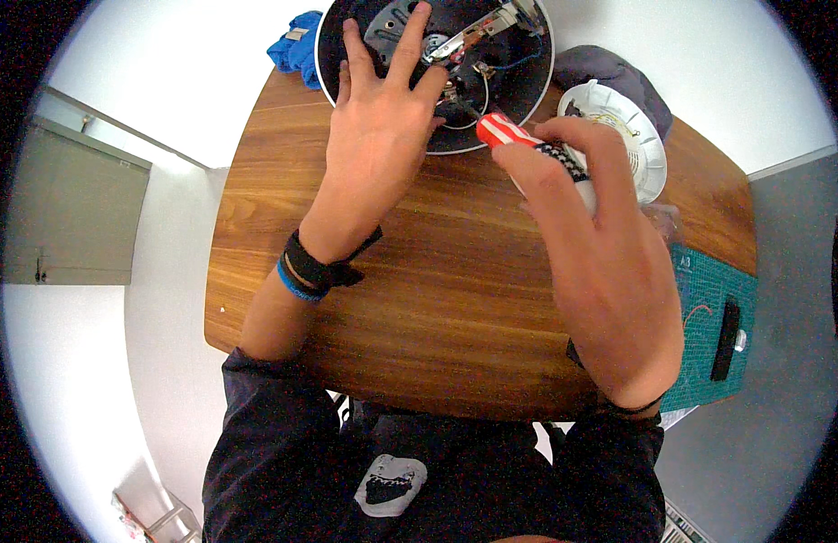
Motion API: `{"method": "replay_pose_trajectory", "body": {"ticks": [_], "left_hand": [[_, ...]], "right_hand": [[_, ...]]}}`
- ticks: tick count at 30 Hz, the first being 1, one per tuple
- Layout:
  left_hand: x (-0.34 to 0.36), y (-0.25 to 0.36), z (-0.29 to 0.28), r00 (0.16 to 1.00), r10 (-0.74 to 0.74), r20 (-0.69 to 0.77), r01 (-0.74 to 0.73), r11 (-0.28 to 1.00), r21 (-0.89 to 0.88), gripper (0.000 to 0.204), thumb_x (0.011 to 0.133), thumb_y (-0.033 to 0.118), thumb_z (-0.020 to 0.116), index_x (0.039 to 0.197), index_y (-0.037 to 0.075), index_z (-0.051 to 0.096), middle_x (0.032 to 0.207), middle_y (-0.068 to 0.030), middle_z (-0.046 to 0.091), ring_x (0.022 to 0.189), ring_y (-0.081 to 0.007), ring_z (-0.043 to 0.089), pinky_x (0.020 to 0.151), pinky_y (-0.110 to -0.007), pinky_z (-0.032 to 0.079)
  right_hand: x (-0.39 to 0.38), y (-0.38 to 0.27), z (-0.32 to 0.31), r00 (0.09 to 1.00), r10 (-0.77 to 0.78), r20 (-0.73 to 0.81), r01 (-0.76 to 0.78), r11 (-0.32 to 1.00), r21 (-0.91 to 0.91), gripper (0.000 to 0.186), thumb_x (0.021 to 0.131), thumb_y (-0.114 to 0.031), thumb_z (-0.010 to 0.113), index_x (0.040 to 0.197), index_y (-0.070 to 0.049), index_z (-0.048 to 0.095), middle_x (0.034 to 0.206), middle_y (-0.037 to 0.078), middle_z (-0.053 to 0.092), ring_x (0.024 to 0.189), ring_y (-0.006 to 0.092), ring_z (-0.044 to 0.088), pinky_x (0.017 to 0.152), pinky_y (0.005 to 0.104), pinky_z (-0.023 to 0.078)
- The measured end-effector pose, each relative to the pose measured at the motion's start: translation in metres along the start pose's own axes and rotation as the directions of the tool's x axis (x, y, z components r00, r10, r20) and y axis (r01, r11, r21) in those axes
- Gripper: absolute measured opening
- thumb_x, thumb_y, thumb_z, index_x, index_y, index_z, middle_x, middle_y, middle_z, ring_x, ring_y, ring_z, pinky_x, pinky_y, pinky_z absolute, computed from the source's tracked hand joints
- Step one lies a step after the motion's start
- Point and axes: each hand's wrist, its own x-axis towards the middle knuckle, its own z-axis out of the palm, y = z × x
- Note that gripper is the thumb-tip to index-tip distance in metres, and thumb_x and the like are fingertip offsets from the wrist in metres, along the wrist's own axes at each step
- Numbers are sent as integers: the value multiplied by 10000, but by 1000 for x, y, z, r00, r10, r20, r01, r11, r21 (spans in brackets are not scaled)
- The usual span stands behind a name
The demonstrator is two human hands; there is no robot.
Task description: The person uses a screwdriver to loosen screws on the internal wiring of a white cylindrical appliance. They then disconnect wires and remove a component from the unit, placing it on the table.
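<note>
A round black appliance housing point(520, 83) with a pale rim lies at the far side of the table, its inside facing up. Metal brackets, a long metal strip point(478, 34) and thin wires show in it. My left hand point(383, 127) rests over its near left part with the fingers spread, and the thumb side hides some inner parts. In my right hand point(609, 244) is a screwdriver point(507, 132) with a red, white and black patterned handle. Its shaft points left into the housing; where the tip ends is too small to tell.
A white round cover point(652, 163) with small parts in it stands right of the housing, beside a dark grey cloth point(600, 71). Blue cloth point(295, 56) is at the back left. A green cutting mat point(699, 362) with a black strip point(726, 339) lies on the wooden table's point(437, 299) right side.
</note>
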Motion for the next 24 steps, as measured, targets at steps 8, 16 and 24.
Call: {"method": "replay_pose_trajectory", "body": {"ticks": [8,16,24], "left_hand": [[-1,0,-2,1000,4,6,-4,1000,-25,301,885,105,742,1166,30,664,1715,-179,269,1429,-692,341,1043,-635,561],[-1,0,-1,1000,-5,7,5,999,-40,295,884,118,752,1154,36,668,1714,-172,276,1429,-680,350,1058,-613,560],[0,1,1,1000,-21,14,21,999,-28,300,880,118,761,1157,38,677,1716,-164,284,1432,-686,342,1044,-627,557]], "right_hand": [[1,6,-3,993,-91,70,93,995,-21,246,880,3,675,1112,-76,696,1265,132,606,1067,349,661,876,420,559],[2,11,7,992,-81,-94,82,997,11,389,895,35,626,1257,-101,676,1245,155,614,1048,354,653,868,407,556],[-2,1,-5,994,-11,105,9,1000,16,330,894,22,635,1205,-81,678,1271,166,595,1091,369,657,905,441,554]]}}
